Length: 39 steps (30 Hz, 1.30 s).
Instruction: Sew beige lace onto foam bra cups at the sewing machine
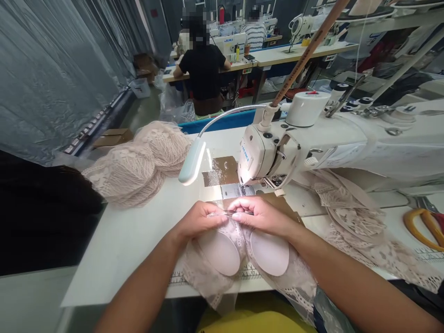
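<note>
On the white surface, see piled lace cups at left, brown patches by the sewing machine, a ruler scale partly under the lace bra, lace pieces and orange-handled scissors at right.

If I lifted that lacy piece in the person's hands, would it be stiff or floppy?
The lacy piece would probably flop at its edges, since the thin lace droops off the table. Its two smooth cups likely keep their shape, appearing as even ovals.
</note>
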Motion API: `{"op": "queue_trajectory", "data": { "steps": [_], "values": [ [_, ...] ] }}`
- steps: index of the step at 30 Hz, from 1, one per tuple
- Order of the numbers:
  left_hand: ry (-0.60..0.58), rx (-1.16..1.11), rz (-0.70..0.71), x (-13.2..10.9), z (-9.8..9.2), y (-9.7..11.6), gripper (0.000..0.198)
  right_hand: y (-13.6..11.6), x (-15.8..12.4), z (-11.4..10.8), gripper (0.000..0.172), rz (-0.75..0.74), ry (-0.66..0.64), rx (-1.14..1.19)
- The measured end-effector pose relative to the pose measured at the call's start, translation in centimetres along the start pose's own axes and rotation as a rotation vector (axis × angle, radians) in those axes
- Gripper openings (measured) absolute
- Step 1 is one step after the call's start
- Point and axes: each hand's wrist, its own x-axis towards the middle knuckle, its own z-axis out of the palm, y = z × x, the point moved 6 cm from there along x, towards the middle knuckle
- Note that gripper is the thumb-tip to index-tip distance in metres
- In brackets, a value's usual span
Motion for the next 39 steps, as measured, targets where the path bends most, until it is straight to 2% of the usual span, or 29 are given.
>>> {"op": "queue_trajectory", "data": {
  "steps": [7, 13, 17, 21, 27, 32, 36, 38, 39],
  "values": [
    [-0.053, -0.017, -0.018, 0.2, 0.6, -0.2, 0.034, -1.1, 0.1, 0.9, 0.015, -0.082, 0.026, 0.038],
    [-0.019, 0.003, -0.038, 0.1, 0.4, -0.1, 0.031, -0.3, 0.2, -0.3, 0.017, -0.03, 0.103, 0.028],
    [-0.004, 0.005, -0.055, 0.0, 0.3, -0.2, 0.028, 0.5, 0.1, -0.9, 0.02, 0.048, 0.022, 0.056],
    [0.002, -0.029, -0.07, 0.1, 0.2, -0.4, 0.027, 0.4, 0.1, -0.6, 0.018, 0.055, -0.06, 0.061],
    [-0.067, -0.051, -0.094, 0.4, 0.8, -0.9, 0.031, -0.8, 0.4, 0.4, 0.013, -0.029, -0.026, -0.02],
    [-0.07, -0.017, -0.108, 0.4, 0.8, -1.2, 0.031, -1.0, 0.4, 1.0, 0.011, -0.067, 0.034, -0.055],
    [-0.04, 0.011, -0.118, 0.3, 0.7, -1.3, 0.027, -0.1, 0.5, 0.7, 0.015, -0.031, 0.11, 0.032],
    [-0.022, 0.025, -0.112, 0.4, 0.8, -1.1, 0.026, 0.5, 0.6, 0.7, 0.017, 0.026, 0.112, 0.144],
    [-0.026, 0.024, -0.1, 0.4, 0.9, -1.0, 0.025, 0.7, 0.7, 0.9, 0.023, 0.056, 0.093, 0.2]
  ]
}}
